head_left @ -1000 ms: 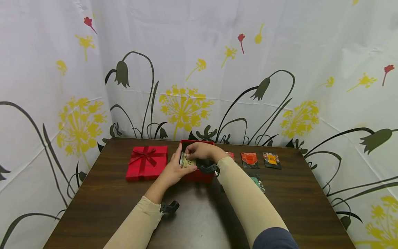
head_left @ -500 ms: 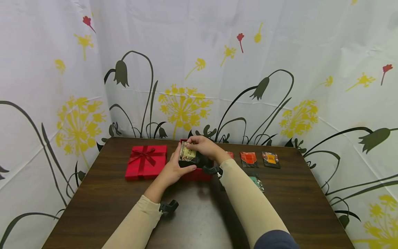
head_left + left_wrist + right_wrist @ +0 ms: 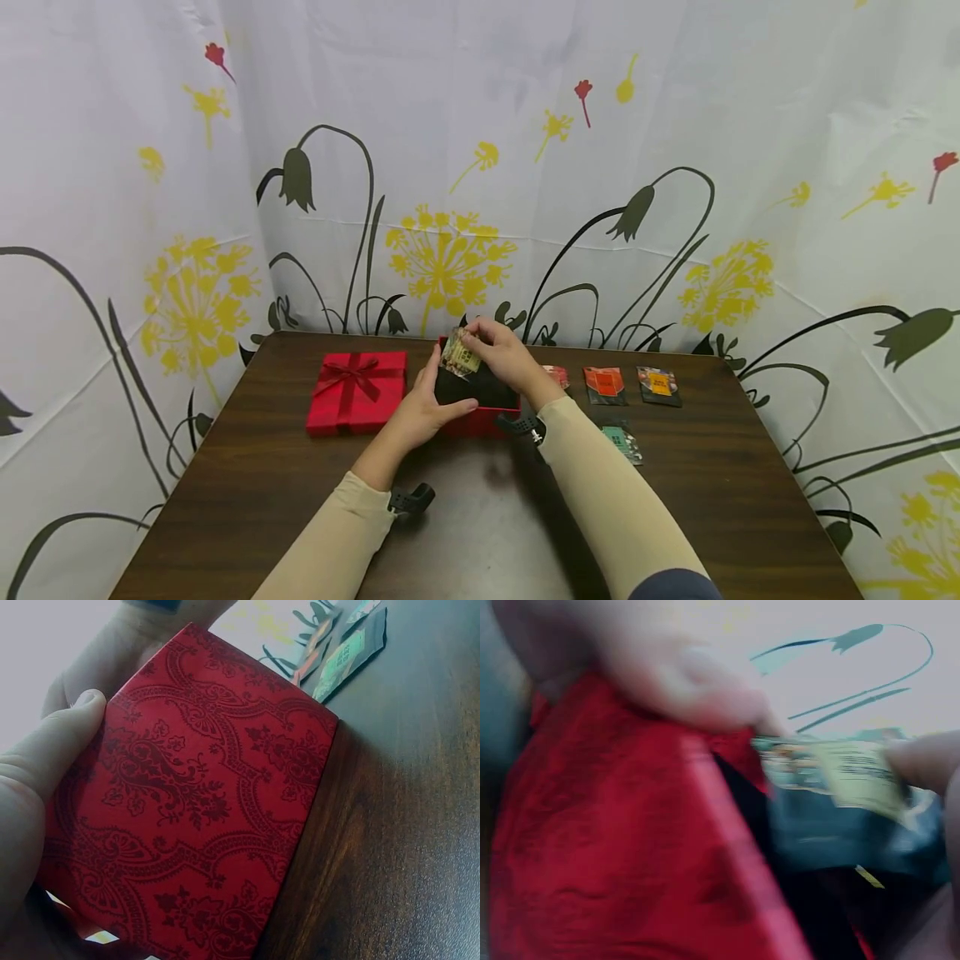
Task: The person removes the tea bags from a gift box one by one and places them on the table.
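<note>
Near the back of the table stands a red patterned box with a black inside. My left hand grips its left end, thumb at the near rim; the left wrist view shows that thumb against the red wall. Over the box my right hand pinches a small dark packet with a pale yellow label. The packet tilts above the opening, its lower part just over the black inside. Motion blurs the right wrist view, where the packet's label is visible beside the fingertips.
Left of the box lies a red lid with a dark red bow. To the right are several packets: an orange-labelled one, a yellow-labelled one, a green-labelled one and a partly hidden red one. A patterned curtain hangs behind the table.
My right hand has moved up and slightly right, lifting and tilting the packet. More of the box's black inside shows. My left hand stays at the box's left end.
</note>
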Available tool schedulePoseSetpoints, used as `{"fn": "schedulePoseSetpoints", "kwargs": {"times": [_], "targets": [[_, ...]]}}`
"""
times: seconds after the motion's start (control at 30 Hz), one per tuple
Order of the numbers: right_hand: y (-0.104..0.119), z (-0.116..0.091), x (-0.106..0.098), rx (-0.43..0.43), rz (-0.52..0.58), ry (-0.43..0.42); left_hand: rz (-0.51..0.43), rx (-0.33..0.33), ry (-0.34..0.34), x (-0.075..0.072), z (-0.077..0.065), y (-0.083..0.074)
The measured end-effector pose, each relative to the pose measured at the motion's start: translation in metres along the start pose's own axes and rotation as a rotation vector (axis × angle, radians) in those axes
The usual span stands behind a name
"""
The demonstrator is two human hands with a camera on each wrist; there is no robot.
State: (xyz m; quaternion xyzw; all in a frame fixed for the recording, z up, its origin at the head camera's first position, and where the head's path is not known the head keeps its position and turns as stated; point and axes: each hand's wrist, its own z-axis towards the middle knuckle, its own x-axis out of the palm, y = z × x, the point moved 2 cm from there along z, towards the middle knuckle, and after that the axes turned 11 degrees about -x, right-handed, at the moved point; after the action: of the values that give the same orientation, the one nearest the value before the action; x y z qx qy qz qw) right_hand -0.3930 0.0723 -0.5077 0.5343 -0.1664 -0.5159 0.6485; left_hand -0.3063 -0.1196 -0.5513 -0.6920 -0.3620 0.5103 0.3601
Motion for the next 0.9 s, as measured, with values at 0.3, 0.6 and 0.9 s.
{"fn": "schedulePoseSetpoints", "kwargs": {"times": [0.3,0.6,0.9], "targets": [[0.005,-0.004,0.002,-0.073,0.055,-0.239,0.004,-0.010,0.001,-0.003,0.001,-0.001],[0.008,-0.006,0.001,-0.100,0.224,-0.290,0.005,-0.004,-0.005,-0.004,0.000,-0.003],[0.014,-0.034,0.002,-0.133,0.143,-0.321,0.012,-0.004,-0.026,0.001,0.000,-0.001]]}}
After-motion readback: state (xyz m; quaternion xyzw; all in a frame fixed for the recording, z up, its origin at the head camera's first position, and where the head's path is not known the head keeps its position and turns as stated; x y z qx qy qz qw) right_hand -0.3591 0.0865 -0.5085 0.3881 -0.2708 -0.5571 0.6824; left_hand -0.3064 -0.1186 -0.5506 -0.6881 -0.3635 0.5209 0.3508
